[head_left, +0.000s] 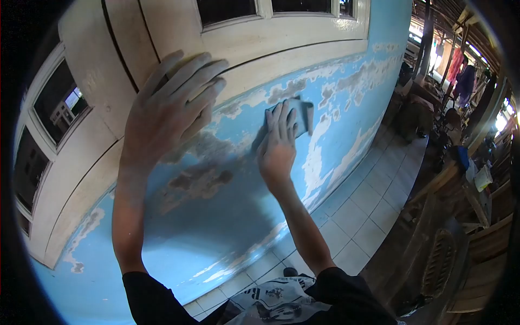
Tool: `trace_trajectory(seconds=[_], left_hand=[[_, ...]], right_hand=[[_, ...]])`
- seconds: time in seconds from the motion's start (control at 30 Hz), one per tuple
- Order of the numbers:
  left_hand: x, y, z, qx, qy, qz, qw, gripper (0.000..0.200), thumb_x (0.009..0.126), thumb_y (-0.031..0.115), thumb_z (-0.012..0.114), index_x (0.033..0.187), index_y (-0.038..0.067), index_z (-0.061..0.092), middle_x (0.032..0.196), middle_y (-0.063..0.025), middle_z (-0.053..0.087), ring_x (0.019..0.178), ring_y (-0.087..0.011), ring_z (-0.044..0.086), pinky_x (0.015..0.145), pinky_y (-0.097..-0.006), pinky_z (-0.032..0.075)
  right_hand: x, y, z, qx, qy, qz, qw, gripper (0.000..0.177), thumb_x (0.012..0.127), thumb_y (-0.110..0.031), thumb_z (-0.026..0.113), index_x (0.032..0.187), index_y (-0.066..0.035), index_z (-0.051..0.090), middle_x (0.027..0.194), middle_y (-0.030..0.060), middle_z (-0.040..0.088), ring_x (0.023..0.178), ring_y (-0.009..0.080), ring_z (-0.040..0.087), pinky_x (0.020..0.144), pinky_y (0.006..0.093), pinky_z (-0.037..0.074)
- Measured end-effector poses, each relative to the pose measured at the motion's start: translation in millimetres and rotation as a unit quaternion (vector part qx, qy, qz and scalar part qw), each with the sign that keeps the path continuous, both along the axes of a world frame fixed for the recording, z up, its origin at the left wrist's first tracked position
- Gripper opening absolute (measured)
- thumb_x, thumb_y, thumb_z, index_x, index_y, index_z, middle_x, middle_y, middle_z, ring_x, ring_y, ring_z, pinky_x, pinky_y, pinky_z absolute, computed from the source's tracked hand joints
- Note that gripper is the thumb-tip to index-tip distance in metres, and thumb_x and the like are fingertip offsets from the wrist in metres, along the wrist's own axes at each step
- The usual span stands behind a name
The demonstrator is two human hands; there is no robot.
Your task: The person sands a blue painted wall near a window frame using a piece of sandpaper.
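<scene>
My right hand point(279, 146) presses a dark grey sheet of sandpaper point(303, 116) flat against the blue wall point(216, 216). One edge of the sheet curls away from the surface. Around it the paint is worn off in white and grey patches point(208, 181). Dust whitens the fingers of both hands. Higher and to the left, my left hand point(168, 108) has its fingers spread over the lower part of a cream window frame point(287, 54); it holds nothing.
Pale floor tiles point(346, 216) run along the foot of the wall. To the right lies a cluttered wooden space with carved furniture point(439, 260), timber posts and hanging cloths point(464, 81). Dark window panes point(59, 111) are at the left.
</scene>
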State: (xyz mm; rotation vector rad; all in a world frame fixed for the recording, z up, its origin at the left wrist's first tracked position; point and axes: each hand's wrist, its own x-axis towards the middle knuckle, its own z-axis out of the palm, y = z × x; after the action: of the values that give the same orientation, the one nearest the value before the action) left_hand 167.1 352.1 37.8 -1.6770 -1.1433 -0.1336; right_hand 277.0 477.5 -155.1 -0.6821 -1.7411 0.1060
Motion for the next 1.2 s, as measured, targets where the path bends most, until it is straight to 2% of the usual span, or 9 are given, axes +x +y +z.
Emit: trace_trajectory(seconds=[0.03, 0.07, 0.17, 0.3, 0.43, 0.83, 0.97, 1.03, 1.2], left_hand=[[-0.1, 1.1, -0.1, 0.005, -0.001, 0.000, 1.000, 0.028, 0.082, 0.014, 0.061, 0.110, 0.009, 0.065, 0.129, 0.0010, 0.058, 0.126, -0.0178, 0.049, 0.114, -0.0403, 0.032], [-0.3, 0.5, -1.3, 0.000, 0.000, 0.003, 1.000, 0.028, 0.081, 0.013, 0.061, 0.109, 0.010, 0.065, 0.129, 0.0013, 0.058, 0.126, -0.0179, 0.049, 0.114, -0.0407, 0.033], [-0.6, -0.2, -1.4, -0.005, 0.009, 0.020, 1.000, 0.028, 0.079, 0.012, 0.061, 0.107, 0.010, 0.065, 0.129, 0.0021, 0.058, 0.126, -0.0177, 0.049, 0.114, -0.0415, 0.034], [-2.9, 0.2, -4.2, -0.001, 0.023, 0.032, 0.999, 0.027, 0.078, 0.012, 0.062, 0.105, 0.012, 0.065, 0.128, 0.0035, 0.059, 0.125, -0.0168, 0.050, 0.112, -0.0424, 0.037], [-4.9, 1.3, -6.0, 0.004, 0.025, 0.046, 0.999, 0.027, 0.078, 0.013, 0.064, 0.105, 0.013, 0.065, 0.128, 0.0043, 0.059, 0.124, -0.0165, 0.051, 0.112, -0.0419, 0.038], [-2.1, 0.8, -7.0, 0.007, 0.022, 0.028, 0.999, 0.022, 0.080, 0.013, 0.064, 0.101, 0.013, 0.066, 0.128, 0.0042, 0.059, 0.125, -0.0162, 0.051, 0.110, -0.0424, 0.039], [-3.7, 1.8, -7.4, 0.011, 0.024, 0.039, 0.999, 0.022, 0.080, 0.014, 0.064, 0.102, 0.013, 0.066, 0.128, 0.0037, 0.059, 0.125, -0.0164, 0.050, 0.111, -0.0425, 0.038], [-4.1, -0.1, -11.3, 0.003, 0.025, 0.040, 0.999, 0.022, 0.080, 0.015, 0.064, 0.102, 0.013, 0.066, 0.128, 0.0038, 0.059, 0.126, -0.0164, 0.050, 0.112, -0.0424, 0.038], [-3.0, 0.0, -9.9, 0.006, 0.015, 0.042, 0.999, 0.024, 0.080, 0.014, 0.064, 0.103, 0.014, 0.066, 0.127, 0.0045, 0.060, 0.126, -0.0160, 0.050, 0.112, -0.0416, 0.038]], right_hand=[[-1.4, 2.1, 1.3, -0.002, 0.015, 0.011, 1.000, 0.047, 0.090, 0.000, 0.041, 0.137, 0.003, 0.044, 0.149, 0.0282, 0.030, 0.136, 0.0513, 0.027, 0.111, 0.0572, 0.025], [-4.3, 0.7, -10.8, 0.002, -0.007, 0.031, 0.999, 0.059, 0.083, 0.001, 0.048, 0.141, -0.001, 0.040, 0.152, 0.0295, 0.023, 0.139, 0.0522, 0.019, 0.111, 0.0617, 0.020], [4.1, 3.5, -17.9, 0.027, -0.062, -0.026, 0.997, 0.051, 0.087, 0.002, 0.042, 0.138, 0.004, 0.041, 0.150, 0.0295, 0.026, 0.138, 0.0508, 0.023, 0.111, 0.0543, 0.026], [12.5, 22.3, 19.4, -0.020, -0.035, -0.045, 0.998, 0.051, 0.087, 0.002, 0.045, 0.138, 0.003, 0.041, 0.151, 0.0279, 0.026, 0.139, 0.0486, 0.024, 0.112, 0.0534, 0.028], [16.0, 17.2, 0.5, -0.003, -0.104, -0.042, 0.994, 0.055, 0.086, 0.001, 0.044, 0.140, 0.003, 0.038, 0.151, 0.0283, 0.023, 0.138, 0.0497, 0.024, 0.112, 0.0560, 0.025], [14.0, 25.1, 24.2, 0.002, -0.037, -0.024, 0.999, 0.054, 0.083, 0.003, 0.048, 0.137, 0.003, 0.043, 0.152, 0.0258, 0.025, 0.139, 0.0497, 0.022, 0.112, 0.0584, 0.022], [16.2, 16.3, 2.7, 0.002, -0.091, -0.026, 0.995, 0.053, 0.083, 0.003, 0.049, 0.136, 0.002, 0.044, 0.152, 0.0258, 0.026, 0.138, 0.0498, 0.024, 0.112, 0.0587, 0.023], [17.4, 19.6, 4.3, 0.013, -0.093, -0.019, 0.995, 0.061, 0.079, 0.000, 0.055, 0.139, 0.002, 0.042, 0.153, 0.0278, 0.021, 0.140, 0.0509, 0.018, 0.112, 0.0602, 0.019], [15.2, 12.1, -1.0, 0.018, -0.084, 0.001, 0.996, 0.064, 0.081, -0.002, 0.056, 0.141, 0.006, 0.035, 0.152, 0.0281, 0.022, 0.140, 0.0485, 0.022, 0.112, 0.0603, 0.021]])
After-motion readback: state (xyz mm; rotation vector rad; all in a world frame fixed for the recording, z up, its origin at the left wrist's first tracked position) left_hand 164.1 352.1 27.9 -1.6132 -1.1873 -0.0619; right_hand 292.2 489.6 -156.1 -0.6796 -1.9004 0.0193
